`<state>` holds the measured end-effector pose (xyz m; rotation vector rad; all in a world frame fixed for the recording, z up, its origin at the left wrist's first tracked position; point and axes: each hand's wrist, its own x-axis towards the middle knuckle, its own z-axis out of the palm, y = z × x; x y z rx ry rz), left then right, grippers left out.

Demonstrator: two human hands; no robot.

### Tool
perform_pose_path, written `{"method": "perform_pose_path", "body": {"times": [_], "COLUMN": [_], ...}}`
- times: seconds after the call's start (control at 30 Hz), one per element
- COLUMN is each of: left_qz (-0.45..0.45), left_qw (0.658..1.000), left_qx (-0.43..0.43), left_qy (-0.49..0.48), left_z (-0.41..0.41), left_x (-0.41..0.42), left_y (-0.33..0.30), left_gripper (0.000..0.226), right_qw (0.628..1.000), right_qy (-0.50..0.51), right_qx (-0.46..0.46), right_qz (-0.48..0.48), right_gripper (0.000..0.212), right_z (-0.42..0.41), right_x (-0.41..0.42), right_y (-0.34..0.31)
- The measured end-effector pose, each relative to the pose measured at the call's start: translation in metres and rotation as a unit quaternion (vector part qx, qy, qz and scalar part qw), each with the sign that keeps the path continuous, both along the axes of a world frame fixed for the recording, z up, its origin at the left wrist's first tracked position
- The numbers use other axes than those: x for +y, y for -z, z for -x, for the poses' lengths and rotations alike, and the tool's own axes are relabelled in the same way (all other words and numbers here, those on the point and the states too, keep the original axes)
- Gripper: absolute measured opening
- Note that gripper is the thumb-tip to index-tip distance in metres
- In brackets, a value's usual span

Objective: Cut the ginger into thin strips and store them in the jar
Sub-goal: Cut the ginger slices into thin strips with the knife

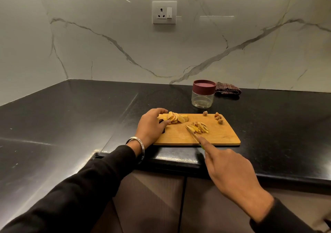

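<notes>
- Two hands of mine are over the black desk (71,110), well apart from each other, both in black sleeves.
- My left hand (150,125), with a metal bangle (140,145) at the wrist, rests at the left end of the wooden cutting board (220,137), its fingers curled round a pile of ginger slices (176,118).
- Just right of that, near the board's middle, lies a small heap of cut ginger strips (198,127).
- My right hand (231,171) grips a knife (192,134), forefinger stretched along its back, and the blade's tip touches the left edge of the strips.
- A few brown ginger ends (218,118) sit at the board's far right corner.
- Behind the board stands the clear jar (203,98), its maroon lid on; I see nothing inside it.
- A checked cloth (227,89) lies just right of the jar, by the marble wall.
</notes>
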<state>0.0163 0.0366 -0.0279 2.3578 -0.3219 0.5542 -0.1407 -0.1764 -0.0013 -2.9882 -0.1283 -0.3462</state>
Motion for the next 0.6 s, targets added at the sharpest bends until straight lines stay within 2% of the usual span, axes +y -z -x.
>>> {"method": "perform_pose_path", "body": {"times": [0.1,0.2,0.3,0.4,0.6], "left_qz": [-0.028,-0.039,-0.035,-0.012,0.015], "left_qw": [0.999,0.998,0.995,0.99,0.991], "left_qx": [0.018,0.013,0.055,0.101,0.079], "left_qy": [0.039,0.048,0.079,0.097,0.105], "left_z": [-0.002,-0.006,-0.014,-0.023,-0.028], "left_x": [-0.005,-0.007,-0.004,-0.002,0.002], "left_y": [0.0,-0.001,-0.005,-0.007,-0.009], "left_gripper": [0.048,0.051,0.055,0.05,0.04], "right_qw": [1.0,1.0,1.0,1.0,0.999], "right_qy": [-0.004,-0.002,0.002,-0.001,-0.011], "right_qx": [-0.007,-0.008,-0.009,-0.011,-0.022], "right_qz": [-0.003,0.003,-0.001,-0.009,-0.038], "right_gripper": [0.056,0.056,0.056,0.056,0.055], "right_z": [0.0,-0.002,-0.002,-0.003,-0.005], "right_x": [0.001,0.0,0.0,0.0,-0.002], "right_y": [0.002,0.004,0.005,0.006,0.01]}}
